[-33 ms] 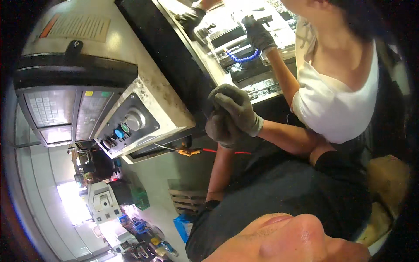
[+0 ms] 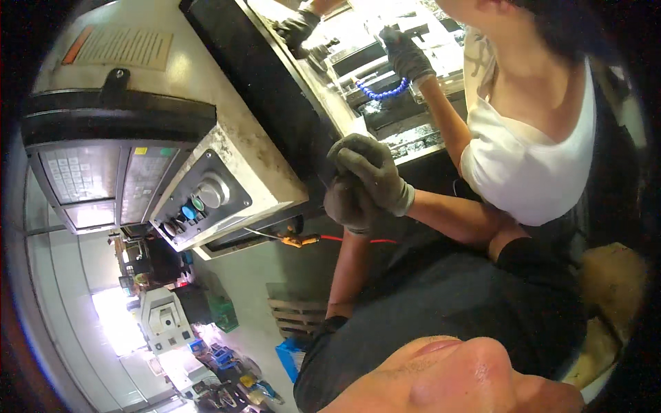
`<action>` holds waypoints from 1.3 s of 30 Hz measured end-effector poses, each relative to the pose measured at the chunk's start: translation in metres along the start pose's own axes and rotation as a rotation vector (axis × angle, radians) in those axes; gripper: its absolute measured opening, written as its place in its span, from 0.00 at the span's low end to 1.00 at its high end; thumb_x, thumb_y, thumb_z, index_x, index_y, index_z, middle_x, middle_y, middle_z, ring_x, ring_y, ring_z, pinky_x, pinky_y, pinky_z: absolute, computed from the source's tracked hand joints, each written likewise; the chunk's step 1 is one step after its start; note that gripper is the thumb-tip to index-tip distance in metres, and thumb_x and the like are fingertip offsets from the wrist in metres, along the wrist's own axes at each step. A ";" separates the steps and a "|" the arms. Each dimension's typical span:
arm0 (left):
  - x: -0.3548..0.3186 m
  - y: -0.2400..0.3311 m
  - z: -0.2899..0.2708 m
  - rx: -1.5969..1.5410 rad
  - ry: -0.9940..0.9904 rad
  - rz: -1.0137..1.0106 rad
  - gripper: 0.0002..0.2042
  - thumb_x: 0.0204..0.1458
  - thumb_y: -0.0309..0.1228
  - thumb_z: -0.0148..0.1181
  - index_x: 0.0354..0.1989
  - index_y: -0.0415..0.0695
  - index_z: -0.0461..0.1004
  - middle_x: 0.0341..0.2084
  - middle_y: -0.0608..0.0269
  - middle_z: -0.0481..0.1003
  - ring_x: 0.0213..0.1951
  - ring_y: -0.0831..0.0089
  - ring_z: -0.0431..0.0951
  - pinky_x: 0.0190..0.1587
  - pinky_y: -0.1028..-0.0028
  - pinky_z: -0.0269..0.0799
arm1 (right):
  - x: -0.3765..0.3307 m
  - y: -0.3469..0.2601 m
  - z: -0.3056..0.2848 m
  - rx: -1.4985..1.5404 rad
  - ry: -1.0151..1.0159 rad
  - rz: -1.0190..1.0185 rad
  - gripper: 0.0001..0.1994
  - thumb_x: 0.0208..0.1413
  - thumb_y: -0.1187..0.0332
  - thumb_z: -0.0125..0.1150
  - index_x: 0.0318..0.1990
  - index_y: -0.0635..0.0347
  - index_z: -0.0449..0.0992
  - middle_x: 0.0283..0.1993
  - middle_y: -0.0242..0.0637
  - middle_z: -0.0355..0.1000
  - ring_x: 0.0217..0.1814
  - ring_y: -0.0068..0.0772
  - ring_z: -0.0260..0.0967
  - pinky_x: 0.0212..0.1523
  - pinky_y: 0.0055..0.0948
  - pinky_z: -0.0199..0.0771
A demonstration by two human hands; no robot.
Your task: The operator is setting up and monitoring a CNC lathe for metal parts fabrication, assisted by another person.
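Observation:
My right hand (image 2: 372, 168) and my left hand (image 2: 350, 204), both in grey knit-cuffed work gloves, are pressed together in front of my dark shirt. The right one lies above the left, its fingers curled over. Both are closed, and whatever may be between them is hidden. Just beyond them stands an open machine with a bright interior (image 2: 413, 134). Inside it, a co-worker's gloved hand (image 2: 407, 56) is by a blue segmented hose (image 2: 382, 93), and the co-worker's other gloved hand (image 2: 297, 29) is near a metal fitting at the machine's edge.
The co-worker in a white top (image 2: 530, 162) stands close on my right. To the left juts a control panel (image 2: 203, 196) with a round knob and buttons, below a keypad unit (image 2: 82, 172). An orange-handled air gun (image 2: 299, 239) with a red hose hangs beneath. A wooden pallet (image 2: 296, 313) lies on the floor.
The co-worker's head and shoulder have shifted slightly left. My two hands stay pressed together in the same place.

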State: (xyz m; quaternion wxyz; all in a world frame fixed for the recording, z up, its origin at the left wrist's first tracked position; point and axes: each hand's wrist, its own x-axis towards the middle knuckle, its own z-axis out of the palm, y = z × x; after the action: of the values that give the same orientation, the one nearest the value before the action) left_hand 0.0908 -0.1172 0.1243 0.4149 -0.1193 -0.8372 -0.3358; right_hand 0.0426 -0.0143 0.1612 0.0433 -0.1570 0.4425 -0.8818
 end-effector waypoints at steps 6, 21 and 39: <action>-0.005 -0.004 0.009 0.021 0.121 0.011 0.07 0.55 0.30 0.59 0.36 0.40 0.80 0.31 0.52 0.82 0.30 0.56 0.83 0.33 0.64 0.76 | 0.002 0.003 0.002 0.026 0.032 -0.034 0.09 0.65 0.69 0.54 0.41 0.64 0.79 0.34 0.31 0.75 0.36 0.19 0.69 0.39 0.23 0.72; -0.016 -0.020 0.006 0.074 0.002 0.026 0.12 0.58 0.33 0.56 0.40 0.37 0.81 0.33 0.51 0.82 0.31 0.57 0.83 0.33 0.64 0.77 | 0.000 -0.007 0.000 -0.032 0.020 -0.001 0.09 0.65 0.69 0.54 0.41 0.64 0.79 0.35 0.33 0.75 0.36 0.20 0.69 0.39 0.24 0.73; -0.027 -0.027 0.002 0.248 0.038 0.040 0.10 0.58 0.33 0.57 0.39 0.39 0.79 0.28 0.53 0.80 0.27 0.57 0.81 0.29 0.67 0.74 | 0.002 -0.006 -0.001 -0.012 0.007 -0.010 0.09 0.65 0.68 0.54 0.42 0.64 0.78 0.34 0.32 0.74 0.35 0.20 0.69 0.39 0.24 0.72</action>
State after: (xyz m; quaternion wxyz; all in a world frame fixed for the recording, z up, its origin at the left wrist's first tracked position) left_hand 0.0936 -0.1337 0.0897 0.4489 -0.0772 -0.8617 -0.2235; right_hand 0.0404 -0.0109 0.1660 0.0363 -0.1564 0.4472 -0.8799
